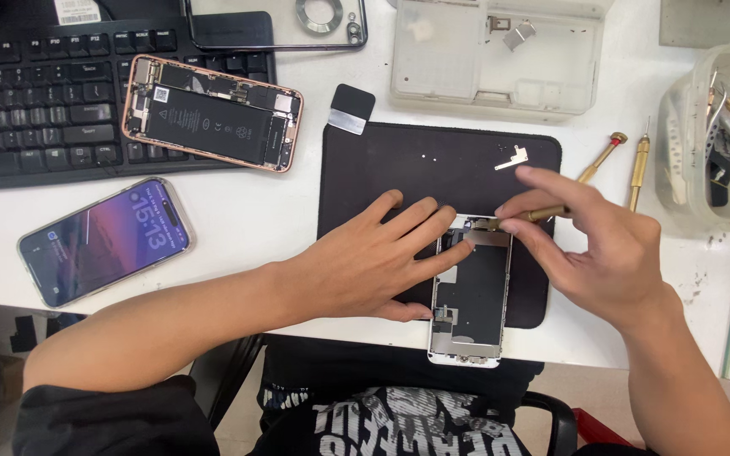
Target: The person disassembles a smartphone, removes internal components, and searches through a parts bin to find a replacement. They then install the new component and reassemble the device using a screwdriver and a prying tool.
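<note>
Lying face-down on the black mat (433, 169), the phone screen panel (471, 295) is pinned flat by the spread left hand (373, 262), so that it cannot slide, while a brass screwdriver (542, 214) is pinched in the right hand (593, 245) at its top edge.

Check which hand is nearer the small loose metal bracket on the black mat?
Right. The right hand holds a brass screwdriver just below the metal bracket. The left hand lies farther off, down-left, pressing the phone screen assembly.
</note>
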